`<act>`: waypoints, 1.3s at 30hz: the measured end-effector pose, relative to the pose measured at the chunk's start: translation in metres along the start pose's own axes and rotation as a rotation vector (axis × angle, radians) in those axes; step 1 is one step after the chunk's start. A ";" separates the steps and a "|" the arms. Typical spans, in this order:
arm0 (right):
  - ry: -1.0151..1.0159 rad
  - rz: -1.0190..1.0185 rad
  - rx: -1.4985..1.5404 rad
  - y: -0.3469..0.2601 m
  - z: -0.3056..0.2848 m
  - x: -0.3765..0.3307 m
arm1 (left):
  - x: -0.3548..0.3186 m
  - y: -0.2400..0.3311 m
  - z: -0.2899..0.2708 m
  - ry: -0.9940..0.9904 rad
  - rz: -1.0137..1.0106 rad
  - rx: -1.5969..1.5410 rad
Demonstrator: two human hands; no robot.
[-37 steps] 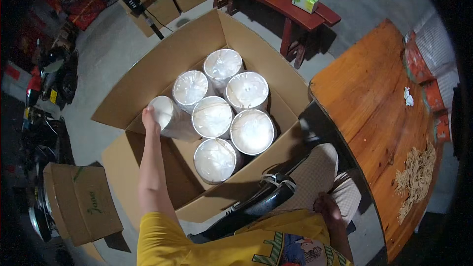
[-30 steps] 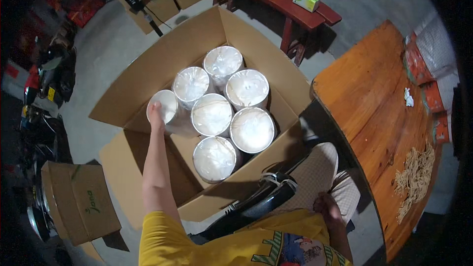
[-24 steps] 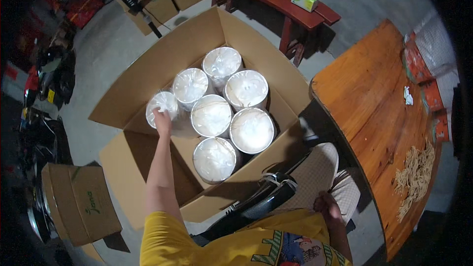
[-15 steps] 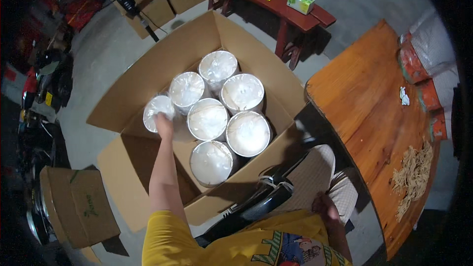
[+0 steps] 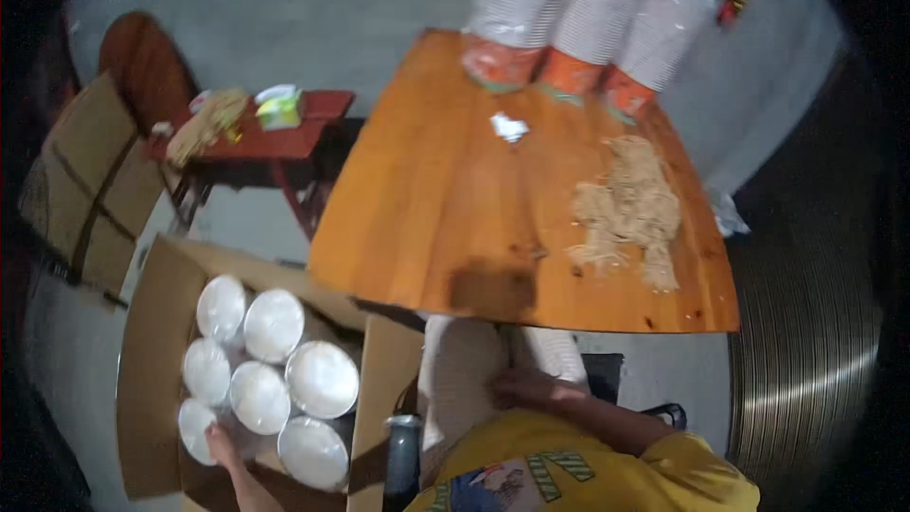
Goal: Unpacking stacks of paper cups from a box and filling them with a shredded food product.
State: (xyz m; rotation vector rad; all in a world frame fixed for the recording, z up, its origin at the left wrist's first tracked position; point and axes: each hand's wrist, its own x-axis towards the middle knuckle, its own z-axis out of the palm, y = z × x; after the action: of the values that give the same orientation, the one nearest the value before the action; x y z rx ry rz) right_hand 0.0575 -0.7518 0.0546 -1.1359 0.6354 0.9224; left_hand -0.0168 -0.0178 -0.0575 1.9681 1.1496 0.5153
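My left hand reaches into a large open cardboard box at the lower left. Its fingers are closed at the edge of a round white stack, which looks like paper bowls wrapped in clear plastic. Several more such stacks stand upright beside it, among them one at the near right and one in the middle. Across my lap lies my right hand, resting on my trousers; its fingers are blurred.
The wooden table ahead bears a heap of tan strings, a crumpled white tissue and tall plastic-wrapped bowl stacks. A red bench holds a tissue box. A ridged metal shutter stands right.
The view has swung to the right, so the table now fills the middle and the box sits lower left. My left hand stays at the same stack; my right hand remains on my lap.
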 end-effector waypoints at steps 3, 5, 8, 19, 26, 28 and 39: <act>-0.057 -1.027 -1.256 0.016 -0.048 -0.003 | -0.027 0.063 0.049 0.069 0.225 0.840; -0.262 -0.417 -1.259 -0.012 -0.005 -0.016 | -0.006 0.026 -0.025 0.216 0.380 0.769; -0.374 -0.369 -0.846 -0.072 0.033 -0.115 | -0.039 0.087 0.037 0.268 0.195 0.306; -0.234 -1.004 -0.606 -0.272 -0.040 -0.203 | -0.169 0.509 0.112 0.254 1.125 -0.334; 0.164 -1.205 -0.424 -0.412 -0.085 -0.222 | -0.274 0.839 0.257 -0.355 1.430 -0.557; 0.191 -1.203 -0.431 -0.424 -0.096 -0.227 | -0.301 0.924 0.273 -0.307 1.544 -0.559; 0.068 -1.058 -0.310 -0.416 -0.155 -0.213 | -0.329 1.076 0.304 -0.618 1.661 -0.271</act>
State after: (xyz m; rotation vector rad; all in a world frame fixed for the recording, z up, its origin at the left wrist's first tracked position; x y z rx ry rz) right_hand 0.3172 -1.0170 0.3783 -1.5332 -0.1145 0.0593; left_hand 0.6035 -0.7350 0.6204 2.1643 -1.0757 0.6724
